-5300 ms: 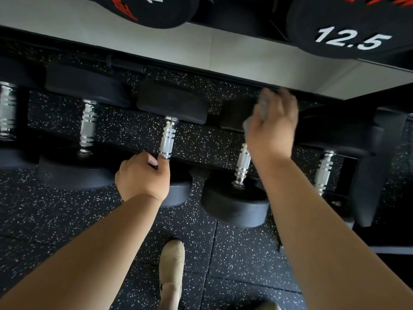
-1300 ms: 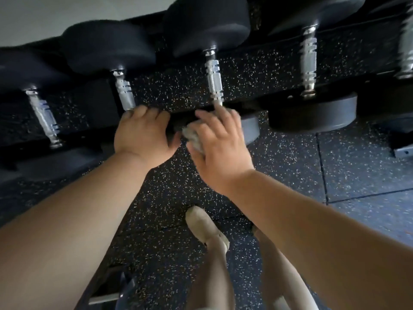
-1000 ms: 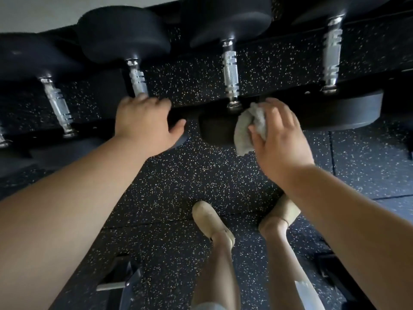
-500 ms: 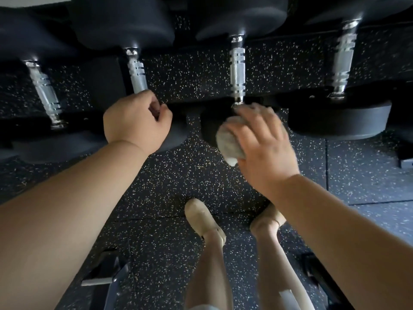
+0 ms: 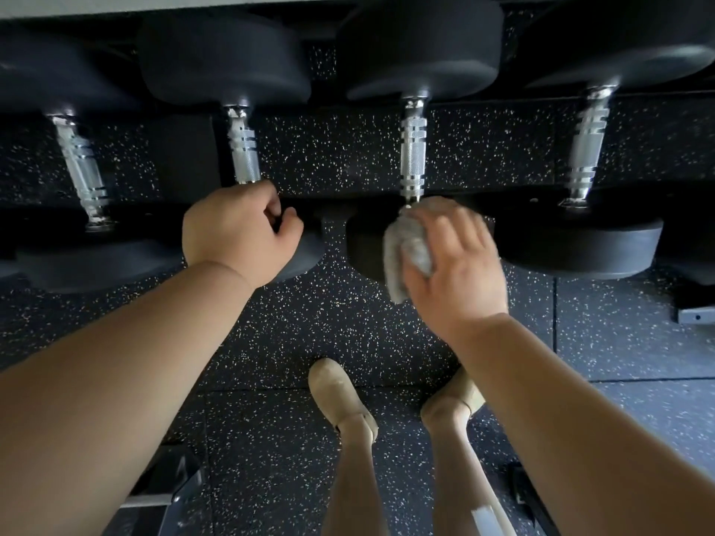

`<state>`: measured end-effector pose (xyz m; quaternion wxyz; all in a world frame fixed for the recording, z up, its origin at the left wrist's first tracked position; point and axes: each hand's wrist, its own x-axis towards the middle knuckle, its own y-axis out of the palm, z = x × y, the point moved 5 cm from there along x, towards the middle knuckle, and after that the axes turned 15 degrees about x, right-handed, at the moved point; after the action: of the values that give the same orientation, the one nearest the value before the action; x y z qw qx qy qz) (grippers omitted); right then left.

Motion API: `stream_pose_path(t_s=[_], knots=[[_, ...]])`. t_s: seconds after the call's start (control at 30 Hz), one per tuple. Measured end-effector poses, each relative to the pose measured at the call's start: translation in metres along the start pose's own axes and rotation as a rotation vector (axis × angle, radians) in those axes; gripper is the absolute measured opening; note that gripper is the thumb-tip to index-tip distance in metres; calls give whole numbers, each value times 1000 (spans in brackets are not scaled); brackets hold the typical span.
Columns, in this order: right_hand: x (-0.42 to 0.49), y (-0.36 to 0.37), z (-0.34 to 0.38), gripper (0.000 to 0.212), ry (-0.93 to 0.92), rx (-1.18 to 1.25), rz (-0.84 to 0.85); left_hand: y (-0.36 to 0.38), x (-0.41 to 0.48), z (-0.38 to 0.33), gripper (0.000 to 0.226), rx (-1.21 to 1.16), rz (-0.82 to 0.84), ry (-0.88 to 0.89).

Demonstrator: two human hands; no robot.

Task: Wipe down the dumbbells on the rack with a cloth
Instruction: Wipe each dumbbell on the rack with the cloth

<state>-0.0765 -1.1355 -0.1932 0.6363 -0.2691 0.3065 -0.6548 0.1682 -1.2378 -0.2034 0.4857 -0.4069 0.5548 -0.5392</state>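
Dumbbells [image 5: 413,148] plainly visible number four; right hand [image 5: 458,268] holds one cloth [image 5: 406,245].

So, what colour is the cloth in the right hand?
Plain light grey, without any pattern. The cloth shows best in the head view.

Matt black rubber dumbbell heads [image 5: 419,52] w/ shiny knurled metal handles [image 5: 413,152]; fuzzy grey cloth [image 5: 406,253].

The cloth [image 5: 406,249] lies between right hand [image 5: 460,272] and dumbbell [image 5: 413,148].
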Motion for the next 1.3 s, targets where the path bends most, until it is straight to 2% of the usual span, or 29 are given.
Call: stream_pose_path(t_s=[0.13,0.2,0.3,0.4,0.5,0.6,0.67,0.73,0.83,0.87,0.9,0.93,0.97,1.0,1.07,1.1,1.2,1.23,1.3], knots=[[7,-26,-36,28,571,328,-198,3,0,2,33,-9,28,-5],[19,-31,-47,24,756,312,-175,3,0,2,33,2,32,1],[53,-30,-31,23,645,279,-108,3,-1,1,34,5,24,9],[98,-4,-11,46,534,210,117,4,0,2,37,-12,25,10],[122,5,-12,68,575,214,240,3,0,1,39,-9,17,26],[102,14,-29,58,613,124,457,3,1,1,38,-9,7,39],[82,16,-39,64,678,25,547,3,1,1,37,-5,5,42],[77,15,-35,71,733,-3,557,3,1,1,36,-5,3,46],[107,14,-28,35,797,173,376,2,0,0,36,-7,-8,56],[115,15,-21,30,811,170,387,2,-1,0,36,-12,-15,58],[118,14,-14,34,791,175,361,1,-1,0,36,-17,-20,57],[121,14,-14,37,800,291,271,1,-1,0,36,-19,-20,52],[119,12,-19,33,873,479,113,1,0,1,36,-18,-18,45],[113,12,-26,26,870,604,13,2,0,1,36,-15,-13,37],[113,-1,-23,29,706,480,-93,2,-1,1,37,-10,-9,24],[118,-7,-24,35,698,471,-150,2,-1,1,38,-12,-10,24],[138,-8,-21,53,690,470,-134,2,0,0,38,-13,-7,42],[139,-4,-15,62,681,443,-52,2,0,0,38,-11,-9,45],[127,10,-11,88,634,237,211,2,-1,1,37,-13,-20,47]])
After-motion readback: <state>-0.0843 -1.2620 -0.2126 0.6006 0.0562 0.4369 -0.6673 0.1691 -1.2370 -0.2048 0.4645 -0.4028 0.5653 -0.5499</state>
